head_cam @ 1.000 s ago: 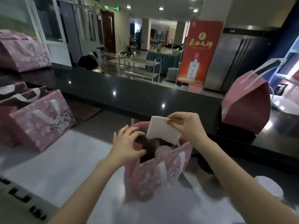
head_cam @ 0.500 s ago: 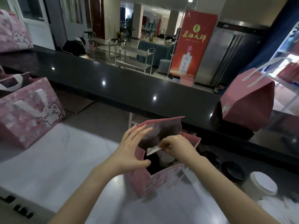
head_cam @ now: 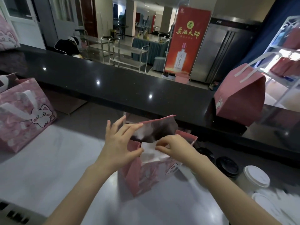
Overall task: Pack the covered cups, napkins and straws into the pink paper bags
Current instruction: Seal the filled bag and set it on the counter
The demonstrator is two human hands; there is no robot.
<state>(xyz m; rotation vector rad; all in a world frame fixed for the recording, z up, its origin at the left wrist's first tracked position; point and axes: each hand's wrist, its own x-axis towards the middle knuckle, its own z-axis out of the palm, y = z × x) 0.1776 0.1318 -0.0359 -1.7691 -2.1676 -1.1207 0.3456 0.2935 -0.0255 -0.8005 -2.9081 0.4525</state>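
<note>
Right hand (head_cam: 175, 148), its grip pinched on the white napkin (head_cam: 150, 153), holds it flat-side-down in the mouth of the pink paper bag (head_cam: 146, 179) upright on the worktop (head_cam: 48, 159); left hand (head_cam: 118, 146), fingers straight, braces the rear flap.

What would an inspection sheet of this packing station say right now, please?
Surface: pale grey worktop, with a glossy black counter behind it.
Job's things: open pink paper bag stands at centre, white paper napkin at its mouth; black-lidded cups and white-lidded cup on the right; cat-print pink bag on the left; closed pink bag on the counter.
Clutter: blurred white items at lower right, too blurred to identify.
Hands: left hand lays straight fingers on the open bag's flap; right hand pinches the napkin.
Cables: nothing seen.
Surroundings: red standing banner, steel trolley, a hall beyond.
</note>
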